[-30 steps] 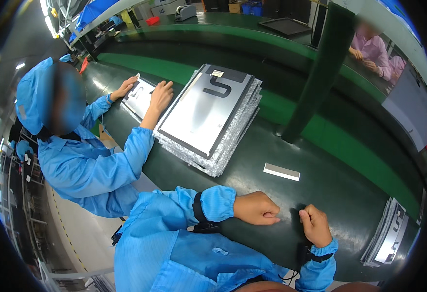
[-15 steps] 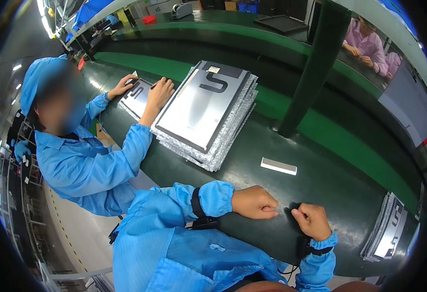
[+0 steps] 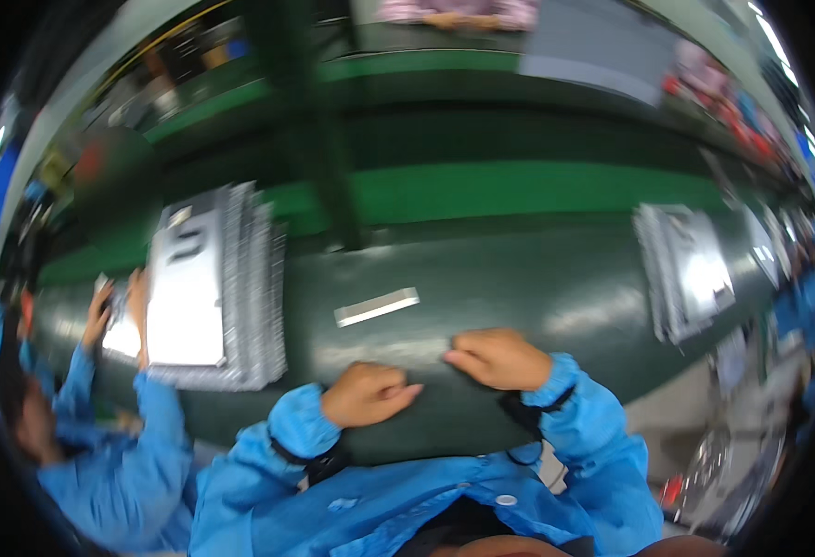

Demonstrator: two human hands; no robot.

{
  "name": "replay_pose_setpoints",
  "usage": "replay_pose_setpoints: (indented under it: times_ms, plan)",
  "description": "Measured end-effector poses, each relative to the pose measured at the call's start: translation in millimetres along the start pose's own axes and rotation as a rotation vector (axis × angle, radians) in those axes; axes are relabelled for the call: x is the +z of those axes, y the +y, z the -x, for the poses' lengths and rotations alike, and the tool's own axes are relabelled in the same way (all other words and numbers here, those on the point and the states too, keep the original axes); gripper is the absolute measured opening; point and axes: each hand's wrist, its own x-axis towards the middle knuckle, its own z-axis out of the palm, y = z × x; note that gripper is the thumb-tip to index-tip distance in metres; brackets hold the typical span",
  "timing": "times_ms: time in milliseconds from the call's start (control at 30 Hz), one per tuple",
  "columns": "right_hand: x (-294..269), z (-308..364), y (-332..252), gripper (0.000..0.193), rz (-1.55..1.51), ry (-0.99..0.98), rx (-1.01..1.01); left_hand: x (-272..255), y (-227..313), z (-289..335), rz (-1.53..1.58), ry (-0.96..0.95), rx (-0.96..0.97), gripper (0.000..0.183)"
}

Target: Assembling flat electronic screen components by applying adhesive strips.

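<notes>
My left hand (image 3: 368,394) rests on the dark green table (image 3: 537,278) near its front edge, fingers curled into a loose fist with the index finger pointing right. My right hand (image 3: 494,358) lies just to the right of it, fingers bent down onto the table surface. Neither hand holds anything that I can see. A thin silver strip (image 3: 377,306) lies flat on the table a little beyond both hands. Both my forearms wear blue sleeves with dark wrist straps. The picture is blurred by motion.
A tall stack of grey metal panels (image 3: 208,288) stands at the left. A person in blue (image 3: 101,436) beside it has hands on a panel (image 3: 124,320). Another stack of panels (image 3: 691,269) lies at the right. A dark green post (image 3: 319,139) rises behind the strip.
The view has swung to the right, so the left stack and the co-worker now sit at the far left. My two hands have come closer together on the table.
</notes>
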Motion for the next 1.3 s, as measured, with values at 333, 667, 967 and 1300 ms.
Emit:
replay_pose_setpoints:
  times_ms: [333, 667, 967, 1300]
  plan:
    - [-1, 10, 12, 0.023, -0.018, -0.045, 0.005, 7, 3, -1, -0.043, 0.009, -0.084, 0.046]
    - [-7, 9, 13, 0.042, 0.008, -0.099, -0.042, 7, -1, -1, -0.025, 0.018, -0.072, 0.043]
    - [0, 10, 10, 0.04, -0.023, 0.063, -0.063, 9, -6, 4, -0.04, 0.028, -0.09, 0.043]
    - [1, 9, 15, 0.041, -0.045, 0.032, -0.094, 8, -3, 2, -0.028, 0.03, -0.092, 0.042]
